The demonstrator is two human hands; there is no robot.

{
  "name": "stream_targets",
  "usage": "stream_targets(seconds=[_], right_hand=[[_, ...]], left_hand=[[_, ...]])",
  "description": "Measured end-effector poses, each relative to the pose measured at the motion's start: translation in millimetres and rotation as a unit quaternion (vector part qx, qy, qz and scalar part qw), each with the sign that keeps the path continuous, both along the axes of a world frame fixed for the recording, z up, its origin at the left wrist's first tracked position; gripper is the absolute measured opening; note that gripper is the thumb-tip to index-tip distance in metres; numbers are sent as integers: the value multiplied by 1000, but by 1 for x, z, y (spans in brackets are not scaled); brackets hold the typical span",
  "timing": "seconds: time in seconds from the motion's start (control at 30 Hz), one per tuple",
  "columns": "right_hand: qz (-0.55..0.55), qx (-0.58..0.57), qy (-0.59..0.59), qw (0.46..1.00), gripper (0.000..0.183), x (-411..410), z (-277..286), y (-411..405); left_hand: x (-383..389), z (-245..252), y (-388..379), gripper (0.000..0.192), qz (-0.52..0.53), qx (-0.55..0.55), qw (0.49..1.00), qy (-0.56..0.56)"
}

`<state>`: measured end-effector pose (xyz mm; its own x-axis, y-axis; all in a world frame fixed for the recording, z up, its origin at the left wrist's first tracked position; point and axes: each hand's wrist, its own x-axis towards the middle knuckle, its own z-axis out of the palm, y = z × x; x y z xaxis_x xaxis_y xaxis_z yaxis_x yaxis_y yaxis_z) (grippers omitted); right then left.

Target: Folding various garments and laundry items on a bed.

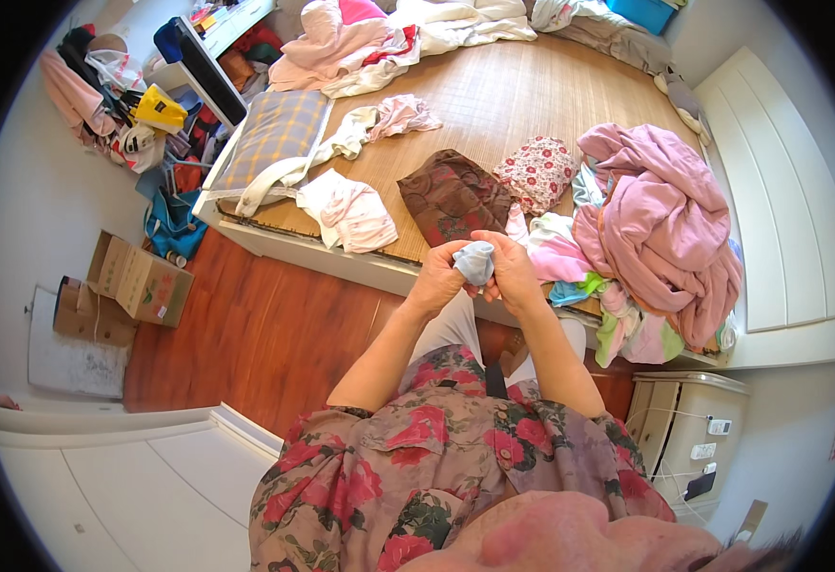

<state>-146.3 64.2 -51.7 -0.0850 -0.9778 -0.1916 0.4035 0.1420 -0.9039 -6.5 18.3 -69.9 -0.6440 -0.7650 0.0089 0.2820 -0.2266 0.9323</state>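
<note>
Between my two hands is a small bunched light-blue cloth [474, 262], perhaps a rolled sock. My left hand [440, 274] grips its left side, and my right hand [509, 268] holds the other side with the fingers curled beneath. Just beyond them, on the bed mat, lies a folded dark brown patterned garment [454, 194]. Behind it to the right is a folded white cloth with red flowers [537, 171]. A folded pale pink garment [351, 213] rests at the bed's near edge on the left. Mixed pink, white and green clothes [560, 250] lie right of my hands.
A large pink quilt [657, 207] is heaped on the bed's right side. A plaid pillow [274, 136] lies at the left corner. Cardboard boxes [142, 282] and a blue bag [174, 222] are on the left of the floor. A cabinet with cables [689, 422] stands lower right.
</note>
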Motion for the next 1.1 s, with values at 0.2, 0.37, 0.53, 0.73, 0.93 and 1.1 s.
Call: stream_targets(seconds=[0.2,0.37,0.53,0.73,0.93,1.1], right_hand=[[-101,-63,269,956,32,-1,6,1],[-67,-178,399,897,26,14,12,3],[-66,-199,434,876,36,22,11,3],[-96,-224,450,859,25,22,5,-2],[-150,-183,499,834,13,21,-1,-3],[-163,-165,499,835,6,14,-6,-5]], left_hand=[[-5,-13,-6,32,96,35,993,65],[-5,-23,-14,29,197,31,979,47],[-6,-30,-15,24,224,-25,973,56],[-12,-25,-9,25,238,-20,968,79],[-21,-26,0,26,222,7,970,102],[-16,-22,1,28,154,45,973,166]])
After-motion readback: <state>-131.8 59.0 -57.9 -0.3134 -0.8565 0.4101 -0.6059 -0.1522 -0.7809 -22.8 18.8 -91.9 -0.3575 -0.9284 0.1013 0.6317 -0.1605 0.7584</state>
